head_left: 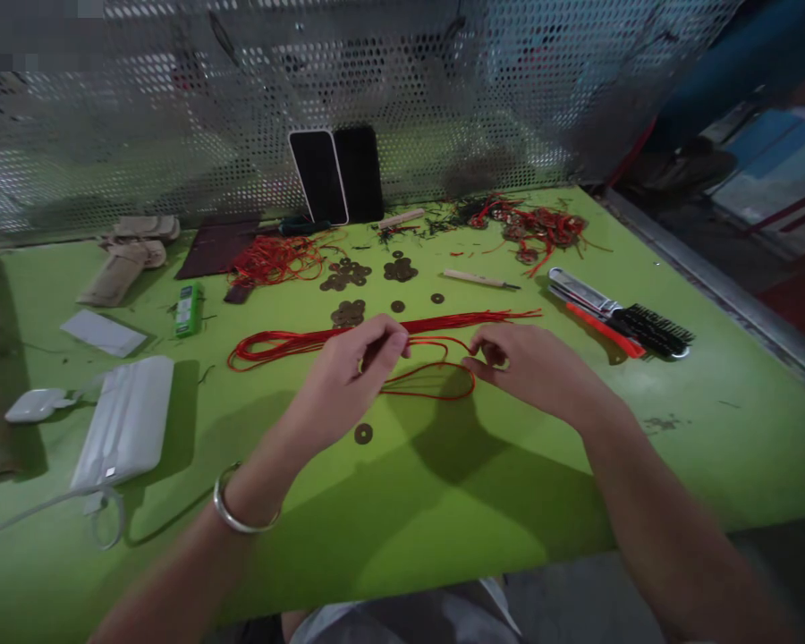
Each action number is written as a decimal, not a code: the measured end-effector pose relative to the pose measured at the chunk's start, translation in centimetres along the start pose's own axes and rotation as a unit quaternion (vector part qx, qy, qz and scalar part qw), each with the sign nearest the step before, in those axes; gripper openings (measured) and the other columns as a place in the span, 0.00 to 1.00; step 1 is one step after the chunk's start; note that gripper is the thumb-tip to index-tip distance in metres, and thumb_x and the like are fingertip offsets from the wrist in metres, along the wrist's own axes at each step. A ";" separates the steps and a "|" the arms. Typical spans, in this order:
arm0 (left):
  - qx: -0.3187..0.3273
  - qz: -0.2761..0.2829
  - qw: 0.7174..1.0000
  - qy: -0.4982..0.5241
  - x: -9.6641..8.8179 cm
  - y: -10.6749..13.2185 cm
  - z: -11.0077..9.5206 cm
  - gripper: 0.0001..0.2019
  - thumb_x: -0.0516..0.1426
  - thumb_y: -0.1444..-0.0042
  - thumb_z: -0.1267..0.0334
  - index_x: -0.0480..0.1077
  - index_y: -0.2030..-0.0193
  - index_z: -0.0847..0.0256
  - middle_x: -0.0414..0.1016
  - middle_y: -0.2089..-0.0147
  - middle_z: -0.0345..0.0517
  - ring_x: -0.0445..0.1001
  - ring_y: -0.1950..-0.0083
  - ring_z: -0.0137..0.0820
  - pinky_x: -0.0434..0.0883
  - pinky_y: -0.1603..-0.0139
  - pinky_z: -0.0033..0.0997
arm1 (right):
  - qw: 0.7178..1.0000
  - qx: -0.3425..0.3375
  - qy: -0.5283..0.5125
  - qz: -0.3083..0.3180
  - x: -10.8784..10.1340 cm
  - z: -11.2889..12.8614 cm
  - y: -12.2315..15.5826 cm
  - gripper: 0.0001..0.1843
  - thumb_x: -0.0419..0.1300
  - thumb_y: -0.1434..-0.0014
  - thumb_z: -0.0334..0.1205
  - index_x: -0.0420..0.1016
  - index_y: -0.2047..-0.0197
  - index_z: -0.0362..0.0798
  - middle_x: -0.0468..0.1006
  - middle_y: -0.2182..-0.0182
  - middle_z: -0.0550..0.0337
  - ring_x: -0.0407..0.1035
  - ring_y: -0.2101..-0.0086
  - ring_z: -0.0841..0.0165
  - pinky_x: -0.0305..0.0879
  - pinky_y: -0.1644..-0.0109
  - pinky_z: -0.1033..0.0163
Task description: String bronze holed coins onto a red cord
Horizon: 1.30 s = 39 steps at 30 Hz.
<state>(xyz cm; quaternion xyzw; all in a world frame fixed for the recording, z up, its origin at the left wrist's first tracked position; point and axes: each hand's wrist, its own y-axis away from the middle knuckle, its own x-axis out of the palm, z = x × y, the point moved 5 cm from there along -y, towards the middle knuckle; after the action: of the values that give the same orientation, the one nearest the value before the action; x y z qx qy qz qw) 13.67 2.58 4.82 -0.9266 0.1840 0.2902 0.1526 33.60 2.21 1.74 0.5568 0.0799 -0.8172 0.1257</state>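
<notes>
My left hand (pixel 354 374) is closed in a pinch on a thin red cord (pixel 436 396), above the middle of the green table. Off to its right, my right hand (pixel 520 362) pinches the same cord between thumb and finger. A loop of the cord hangs between the two hands. Behind them lies a long bundle of red cords (pixel 275 342), partly hidden by my left hand. A single round coin with a hole (pixel 363 434) rests on the table just below my left hand. Small piles of such coins (pixel 349 275) sit farther back.
A hairbrush (pixel 650 331) and an orange-handled tool (pixel 604 329) lie right, near a wooden-handled tool (pixel 479 279). Tangled red threads (pixel 278 259) and corded coins (pixel 543 231) lie at the back. Two phones (pixel 318 176) lean on the perforated metal screen. A white power bank (pixel 131 416) lies left.
</notes>
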 end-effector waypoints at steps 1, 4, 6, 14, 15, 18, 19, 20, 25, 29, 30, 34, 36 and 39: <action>0.006 -0.013 1.000 0.006 -0.4 0.2 0.1 0.13 0.48 0.36 0.56 0.68 0.64 0.61 0.69 0.70 0.40 0.66 0.70 0.26 0.63 0.72 0.25 | 0.999 0.030 0.036 0.023 0.5 -0.5 0.0 0.10 0.56 0.42 0.46 0.72 0.67 0.49 0.77 0.72 0.57 0.69 0.74 0.67 0.57 0.74 0.64; 0.011 -0.020 1.000 0.005 -0.9 0.5 0.7 0.13 0.49 0.36 0.57 0.68 0.65 0.62 0.69 0.71 0.40 0.66 0.71 0.25 0.63 0.73 0.24 | 0.992 0.070 0.081 0.070 1.7 -1.1 0.0 0.11 0.56 0.42 0.46 0.72 0.71 0.48 0.77 0.74 0.56 0.68 0.77 0.68 0.53 0.77 0.65; 0.015 -0.011 1.000 -0.001 -0.7 0.6 0.9 0.13 0.49 0.36 0.57 0.68 0.65 0.62 0.69 0.71 0.40 0.65 0.72 0.24 0.62 0.73 0.24 | 0.992 0.064 0.078 0.078 2.3 -1.0 0.0 0.09 0.57 0.44 0.41 0.72 0.73 0.48 0.77 0.75 0.57 0.68 0.77 0.69 0.53 0.77 0.66; 0.043 -0.003 0.999 0.027 0.2 0.9 0.9 0.11 0.50 0.36 0.59 0.68 0.65 0.61 0.69 0.71 0.38 0.65 0.71 0.23 0.62 0.71 0.22 | 0.995 0.042 0.012 0.092 2.8 -0.5 -0.3 0.04 0.57 0.49 0.34 0.72 0.74 0.49 0.78 0.75 0.59 0.68 0.76 0.70 0.55 0.75 0.66; 0.040 -0.002 0.999 0.026 0.2 0.9 0.9 0.11 0.50 0.36 0.59 0.68 0.65 0.61 0.69 0.71 0.38 0.65 0.71 0.23 0.63 0.71 0.22 | 0.995 0.037 -0.007 0.096 2.7 -0.4 -0.3 0.04 0.57 0.49 0.33 0.72 0.74 0.49 0.78 0.74 0.60 0.68 0.75 0.70 0.56 0.74 0.66; 0.027 0.012 0.999 0.013 0.5 0.8 1.3 0.12 0.49 0.36 0.58 0.68 0.65 0.61 0.70 0.70 0.39 0.66 0.70 0.24 0.63 0.72 0.23 | 0.994 0.013 -0.067 0.088 2.1 0.1 -0.4 0.06 0.56 0.49 0.31 0.72 0.72 0.49 0.78 0.74 0.61 0.69 0.74 0.70 0.59 0.71 0.65; 0.022 0.017 1.000 0.007 0.7 0.7 1.4 0.12 0.49 0.36 0.58 0.68 0.65 0.61 0.70 0.70 0.40 0.66 0.70 0.25 0.62 0.72 0.23 | 0.993 0.008 -0.089 0.083 1.9 0.3 -0.5 0.06 0.55 0.49 0.32 0.72 0.72 0.49 0.78 0.74 0.61 0.69 0.74 0.69 0.60 0.70 0.65; 0.018 0.020 1.000 0.001 0.8 0.7 1.6 0.13 0.49 0.36 0.57 0.68 0.65 0.62 0.70 0.70 0.40 0.67 0.70 0.25 0.62 0.72 0.24 | 0.990 0.007 -0.113 0.079 1.8 0.4 -0.5 0.05 0.56 0.49 0.32 0.72 0.71 0.49 0.78 0.73 0.61 0.69 0.73 0.69 0.62 0.69 0.65; 0.004 0.043 0.999 -0.029 2.2 0.5 2.0 0.13 0.48 0.36 0.58 0.68 0.65 0.62 0.71 0.71 0.41 0.67 0.71 0.26 0.62 0.73 0.25 | 0.967 -0.012 -0.248 0.048 1.4 1.3 -0.6 0.08 0.54 0.41 0.41 0.71 0.66 0.47 0.77 0.69 0.58 0.71 0.69 0.68 0.67 0.63 0.62; 0.028 0.083 0.996 -0.025 4.2 0.5 1.8 0.11 0.49 0.36 0.61 0.69 0.64 0.63 0.72 0.71 0.41 0.66 0.72 0.25 0.62 0.72 0.25 | 0.962 -0.077 -0.262 -0.015 1.2 2.0 -0.5 0.09 0.55 0.40 0.43 0.71 0.64 0.48 0.73 0.58 0.53 0.69 0.56 0.64 0.66 0.53 0.58; 0.033 0.088 0.995 -0.025 4.6 0.5 1.7 0.11 0.49 0.36 0.62 0.69 0.64 0.63 0.72 0.71 0.41 0.66 0.72 0.25 0.62 0.72 0.25 | 0.963 -0.085 -0.254 -0.027 1.1 2.1 -0.5 0.09 0.55 0.40 0.44 0.71 0.64 0.48 0.72 0.57 0.52 0.68 0.54 0.63 0.65 0.51 0.56; 0.023 0.091 0.995 -0.019 5.7 0.6 1.9 0.09 0.50 0.37 0.65 0.68 0.67 0.63 0.72 0.70 0.41 0.67 0.71 0.26 0.64 0.70 0.26 | 0.959 -0.106 -0.262 -0.010 1.0 2.7 -0.3 0.08 0.55 0.39 0.42 0.70 0.66 0.48 0.73 0.54 0.53 0.67 0.51 0.63 0.63 0.46 0.54; 0.015 0.082 0.996 -0.015 5.9 0.7 2.0 0.09 0.50 0.38 0.67 0.68 0.68 0.63 0.72 0.71 0.41 0.68 0.72 0.26 0.64 0.70 0.26 | 0.957 -0.108 -0.269 0.010 1.1 2.9 -0.2 0.07 0.55 0.39 0.41 0.70 0.66 0.49 0.75 0.54 0.54 0.68 0.52 0.64 0.63 0.47 0.55; 0.015 0.063 0.998 -0.016 5.9 0.7 2.1 0.09 0.50 0.39 0.68 0.68 0.69 0.63 0.72 0.72 0.41 0.67 0.72 0.26 0.65 0.71 0.26 | 0.966 -0.114 -0.231 -0.004 1.0 3.1 -0.1 0.06 0.55 0.38 0.42 0.70 0.63 0.49 0.76 0.56 0.54 0.69 0.52 0.63 0.63 0.47 0.54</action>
<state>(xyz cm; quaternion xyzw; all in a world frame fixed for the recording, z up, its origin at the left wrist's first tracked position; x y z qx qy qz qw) 16.87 1.27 -0.44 -0.9061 0.2440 0.3110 0.1507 30.49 1.35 1.93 0.3350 0.1434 -0.9094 0.2004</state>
